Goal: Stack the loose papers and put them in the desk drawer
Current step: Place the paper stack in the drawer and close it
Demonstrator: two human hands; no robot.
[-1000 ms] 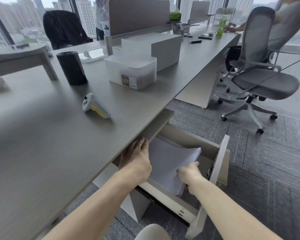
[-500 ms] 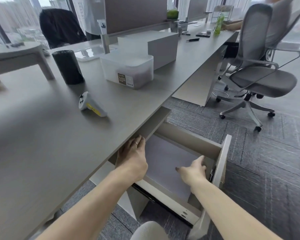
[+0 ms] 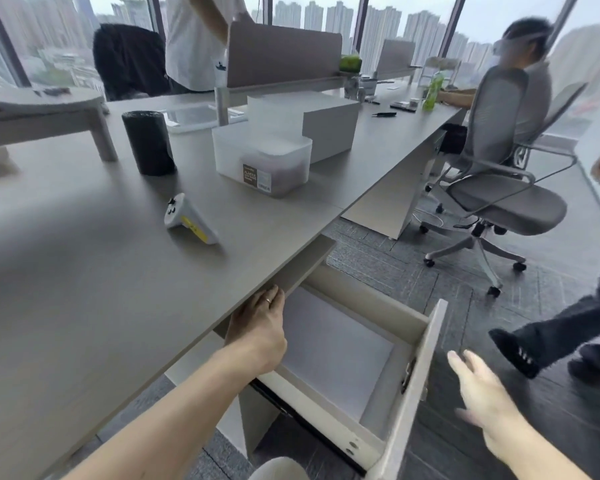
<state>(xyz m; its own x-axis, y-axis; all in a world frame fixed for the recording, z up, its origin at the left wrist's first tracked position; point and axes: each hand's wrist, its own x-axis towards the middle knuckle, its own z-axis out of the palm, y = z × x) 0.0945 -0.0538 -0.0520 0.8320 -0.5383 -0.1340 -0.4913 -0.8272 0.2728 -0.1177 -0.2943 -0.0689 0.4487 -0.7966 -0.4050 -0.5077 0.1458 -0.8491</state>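
The desk drawer point(image 3: 417, 386) stands pulled out under the desk edge. The stack of white papers point(image 3: 329, 351) lies flat on its bottom. My left hand point(image 3: 257, 330) reaches into the drawer's left side beneath the desktop; its fingers are partly hidden by the desk edge and rest at the papers' left edge. My right hand point(image 3: 482, 393) hovers open outside the drawer, to the right of the drawer front, holding nothing.
On the grey desk point(image 3: 84, 271) are a white controller point(image 3: 187, 220), a black cylinder point(image 3: 148, 142) and a lidded plastic box point(image 3: 262, 161). A swivel chair point(image 3: 499, 188) with a seated person stands right. Another person's legs point(image 3: 561, 337) cross the floor nearby.
My right hand let go of the papers and drew out of the drawer to the right of its front. The papers settled flat. A walking person's legs entered at right.
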